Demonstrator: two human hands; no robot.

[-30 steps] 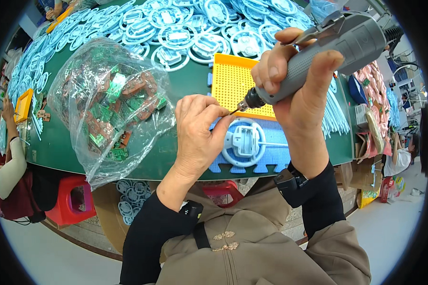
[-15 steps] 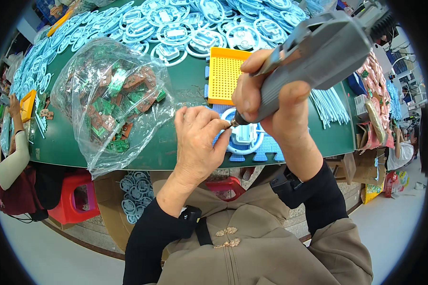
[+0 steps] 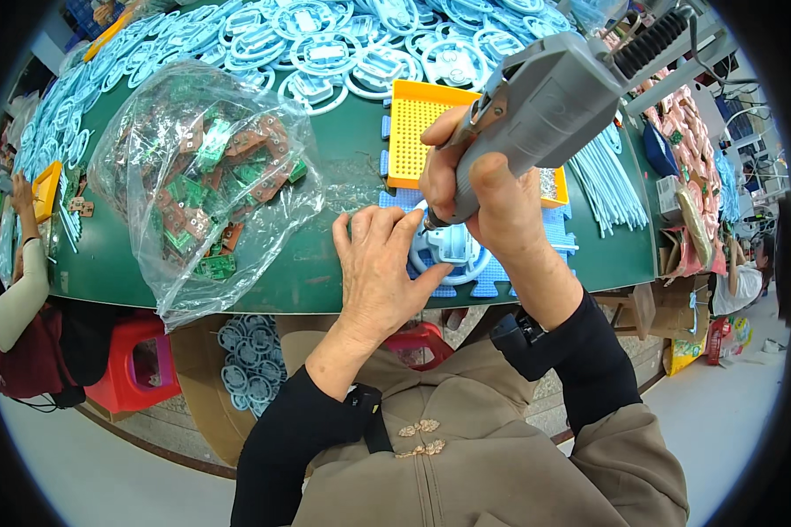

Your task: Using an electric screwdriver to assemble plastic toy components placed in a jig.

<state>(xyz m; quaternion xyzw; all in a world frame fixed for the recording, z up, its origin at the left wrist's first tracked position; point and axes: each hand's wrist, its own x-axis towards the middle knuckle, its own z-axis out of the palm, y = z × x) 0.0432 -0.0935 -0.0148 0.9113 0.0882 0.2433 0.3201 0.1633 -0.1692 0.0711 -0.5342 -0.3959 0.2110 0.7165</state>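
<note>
A grey electric screwdriver (image 3: pixel 545 110) is gripped in my right hand (image 3: pixel 492 193), its tip pointing down and left. That tip meets the upper left part of a light-blue plastic ring-shaped part (image 3: pixel 453 246), which lies on a blue foam mat (image 3: pixel 558 230). My left hand (image 3: pixel 380 263) rests at the ring's left side with fingers spread. Its thumb lies over the lower part of the piece, and its index fingertip is near the screwdriver tip. Just behind, a yellow tray (image 3: pixel 410 132) with a dotted base is partly hidden by my right hand.
A clear plastic bag (image 3: pixel 158 255) of green and brown circuit boards (image 3: pixel 185 198) sits on the green table (image 3: pixel 343 158) at left. Light-blue ring parts (image 3: pixel 325 57) are heaped at the back. Pale-blue sticks (image 3: pixel 602 184) lie at right. A co-worker's arm (image 3: pixel 28 281) is at far left.
My left fingers have opened out from a pinch beside the screwdriver tip and now spread over the ring's left side. The screwdriver and my right hand have shifted slightly left.
</note>
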